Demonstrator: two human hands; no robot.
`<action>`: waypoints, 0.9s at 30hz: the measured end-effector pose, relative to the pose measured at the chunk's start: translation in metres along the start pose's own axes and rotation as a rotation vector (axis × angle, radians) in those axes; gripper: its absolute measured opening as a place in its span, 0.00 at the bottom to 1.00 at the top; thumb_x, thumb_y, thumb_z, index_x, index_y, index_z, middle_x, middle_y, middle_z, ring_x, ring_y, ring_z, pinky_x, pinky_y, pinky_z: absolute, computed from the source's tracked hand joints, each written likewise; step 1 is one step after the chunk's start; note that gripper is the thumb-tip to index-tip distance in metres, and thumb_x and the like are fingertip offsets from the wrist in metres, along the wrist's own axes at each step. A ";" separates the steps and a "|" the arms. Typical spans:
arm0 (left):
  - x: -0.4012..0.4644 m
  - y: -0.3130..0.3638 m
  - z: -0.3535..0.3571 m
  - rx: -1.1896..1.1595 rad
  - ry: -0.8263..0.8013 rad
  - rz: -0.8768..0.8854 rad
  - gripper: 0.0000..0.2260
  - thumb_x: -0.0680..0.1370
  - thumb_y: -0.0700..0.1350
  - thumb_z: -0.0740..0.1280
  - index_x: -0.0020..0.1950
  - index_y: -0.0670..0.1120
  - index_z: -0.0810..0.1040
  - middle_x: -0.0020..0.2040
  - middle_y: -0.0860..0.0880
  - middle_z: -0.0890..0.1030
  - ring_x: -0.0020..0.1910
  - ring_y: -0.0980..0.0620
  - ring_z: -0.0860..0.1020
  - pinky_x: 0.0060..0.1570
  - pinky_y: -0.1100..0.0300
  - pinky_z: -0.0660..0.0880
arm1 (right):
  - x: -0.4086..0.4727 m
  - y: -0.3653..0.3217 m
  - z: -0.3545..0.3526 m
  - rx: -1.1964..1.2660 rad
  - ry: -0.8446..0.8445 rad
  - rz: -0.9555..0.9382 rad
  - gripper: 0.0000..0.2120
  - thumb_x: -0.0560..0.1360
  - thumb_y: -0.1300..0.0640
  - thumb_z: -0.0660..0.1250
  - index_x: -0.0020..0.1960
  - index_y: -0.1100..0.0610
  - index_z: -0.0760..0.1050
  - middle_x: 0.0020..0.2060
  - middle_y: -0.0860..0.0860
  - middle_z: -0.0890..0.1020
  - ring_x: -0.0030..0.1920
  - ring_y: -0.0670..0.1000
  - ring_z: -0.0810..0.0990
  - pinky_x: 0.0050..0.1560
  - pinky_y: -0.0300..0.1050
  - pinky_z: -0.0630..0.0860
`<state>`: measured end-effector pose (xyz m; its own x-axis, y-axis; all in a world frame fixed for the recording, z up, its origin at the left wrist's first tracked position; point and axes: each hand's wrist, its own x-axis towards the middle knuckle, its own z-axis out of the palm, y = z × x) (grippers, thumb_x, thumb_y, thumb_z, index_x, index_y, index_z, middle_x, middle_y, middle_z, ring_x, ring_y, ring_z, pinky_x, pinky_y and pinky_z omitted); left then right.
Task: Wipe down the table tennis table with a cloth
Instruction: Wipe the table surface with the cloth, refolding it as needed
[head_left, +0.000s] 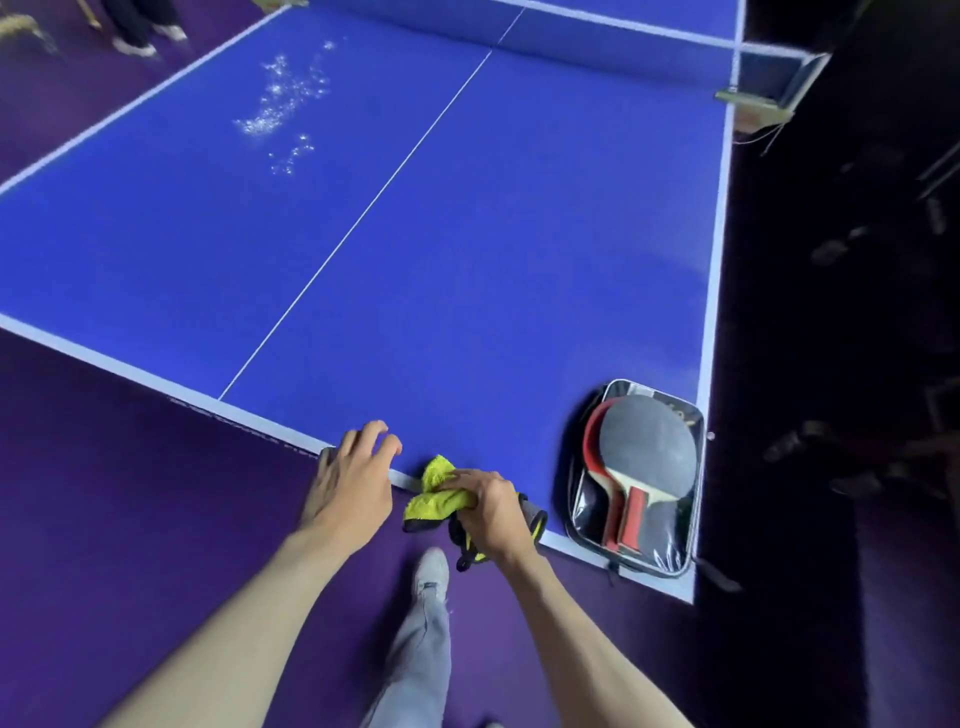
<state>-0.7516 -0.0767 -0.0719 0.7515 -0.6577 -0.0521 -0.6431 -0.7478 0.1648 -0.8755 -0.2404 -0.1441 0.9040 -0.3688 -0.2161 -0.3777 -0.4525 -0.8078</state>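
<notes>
Where droplets (283, 104) speckle it, the blue table (467, 234) stands on purple floor (130, 493).

Table (467, 234): blue top w/ white edge lines and a thin white centre line running from near edge toward the net at 12 o'clock. Patch of white droplets or specks on the left half, approx 11 o'clock, well away from the near edge. Cloth (439, 493): yellow-green terry w/ dark trim, bunched up, at the table's near edge, approx 6 o'clock, partly hanging off the edge.
</notes>
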 end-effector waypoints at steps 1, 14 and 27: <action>-0.007 0.008 -0.002 0.025 -0.011 0.017 0.17 0.73 0.34 0.68 0.59 0.50 0.75 0.66 0.51 0.71 0.58 0.44 0.75 0.51 0.46 0.75 | -0.012 -0.003 -0.011 0.089 0.028 0.043 0.25 0.64 0.66 0.62 0.52 0.45 0.85 0.53 0.42 0.87 0.50 0.48 0.85 0.56 0.49 0.81; 0.062 0.121 0.019 -0.333 -0.476 -0.105 0.19 0.82 0.47 0.60 0.74 0.51 0.65 0.72 0.52 0.65 0.64 0.46 0.70 0.54 0.50 0.72 | -0.018 -0.024 -0.225 0.418 0.545 0.166 0.23 0.71 0.73 0.64 0.54 0.49 0.84 0.41 0.43 0.85 0.39 0.44 0.80 0.42 0.36 0.75; 0.105 0.245 0.062 -0.891 -0.536 -0.541 0.36 0.70 0.62 0.78 0.69 0.47 0.67 0.62 0.48 0.75 0.58 0.49 0.75 0.54 0.57 0.71 | -0.054 0.133 -0.330 0.661 0.553 0.508 0.18 0.68 0.67 0.66 0.51 0.51 0.84 0.45 0.58 0.85 0.45 0.58 0.84 0.57 0.66 0.81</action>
<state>-0.8392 -0.3345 -0.0985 0.6006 -0.3863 -0.7000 0.2316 -0.7539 0.6148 -1.0407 -0.5488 -0.0585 0.3829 -0.7952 -0.4702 -0.3544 0.3437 -0.8697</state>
